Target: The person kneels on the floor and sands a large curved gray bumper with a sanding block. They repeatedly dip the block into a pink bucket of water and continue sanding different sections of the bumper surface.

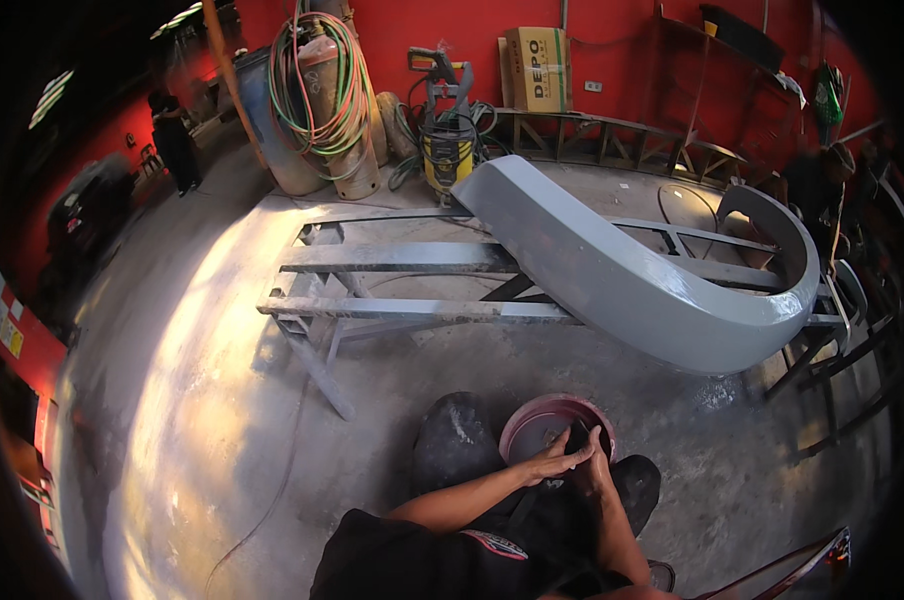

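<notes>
Over a reddish-pink round basin (517, 425) on the floor between my knees, my two hands meet. My left hand (552, 465) comes in from the left, its thumb raised and its fingers reaching to the other hand. My right hand (599, 462) is upright against those fingers, at the basin's right rim. Something dark (579, 436) shows between them; its kind is too unclear to name. The basin appears to hold dark liquid. Beyond it, a long curved grey car bumper (632, 255) lies across a metal stand (402, 308), wet-looking and shiny at its right end.
A yellow-and-black pressure washer (447, 150) stands behind the stand. Gas cylinders (322, 80) with coiled hoses (357, 95) are further left. A cardboard box (537, 70) sits by the red wall. A person (175, 140) stands far left; dark metal frames (852, 370) crowd the right.
</notes>
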{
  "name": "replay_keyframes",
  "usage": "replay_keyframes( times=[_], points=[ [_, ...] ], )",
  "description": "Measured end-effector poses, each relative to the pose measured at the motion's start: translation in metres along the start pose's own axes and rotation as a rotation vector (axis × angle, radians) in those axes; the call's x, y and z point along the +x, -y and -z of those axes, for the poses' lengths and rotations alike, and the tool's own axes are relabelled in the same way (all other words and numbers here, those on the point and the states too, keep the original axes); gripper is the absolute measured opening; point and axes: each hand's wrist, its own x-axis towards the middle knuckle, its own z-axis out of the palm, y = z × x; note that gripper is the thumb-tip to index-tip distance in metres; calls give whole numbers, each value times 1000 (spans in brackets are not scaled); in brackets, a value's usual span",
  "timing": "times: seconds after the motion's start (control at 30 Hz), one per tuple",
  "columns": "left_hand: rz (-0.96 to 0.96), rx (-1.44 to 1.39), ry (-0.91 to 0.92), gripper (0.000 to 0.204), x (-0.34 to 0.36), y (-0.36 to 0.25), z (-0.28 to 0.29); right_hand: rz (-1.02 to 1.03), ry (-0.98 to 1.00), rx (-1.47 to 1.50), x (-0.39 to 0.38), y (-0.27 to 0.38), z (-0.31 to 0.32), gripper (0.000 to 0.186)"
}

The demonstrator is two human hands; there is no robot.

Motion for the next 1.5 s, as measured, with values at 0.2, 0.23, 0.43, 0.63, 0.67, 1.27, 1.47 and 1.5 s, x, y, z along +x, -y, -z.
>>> replay_keyframes(
  times=[0.2,0.23,0.43,0.63,0.67,1.27,1.47,1.5],
  points=[
    [295,-207,178,127,25,21,6,-140,368,127,-17,18,27,127],
    [330,-162,272,122,32,18,11,-182,353,180,-12,12,39,129],
    [656,20,442,59,93,69,43,-114,112,-491,10,0,50,115],
    [179,650,108,44,150,212,61,657,-71,-1014,-43,138,-50,52],
    [235,615,77,45,154,212,47,827,-104,-1073,-52,173,-65,45],
    [269,43,-722,42,-104,-387,304,133,-90,-1458,146,469,-311,106],
    [-14,530,-818,58,48,-506,382,117,-186,-1544,162,462,-334,93],
    [-100,619,-714,63,77,-514,378,111,-189,-1551,163,461,-335,92]
  ],
)
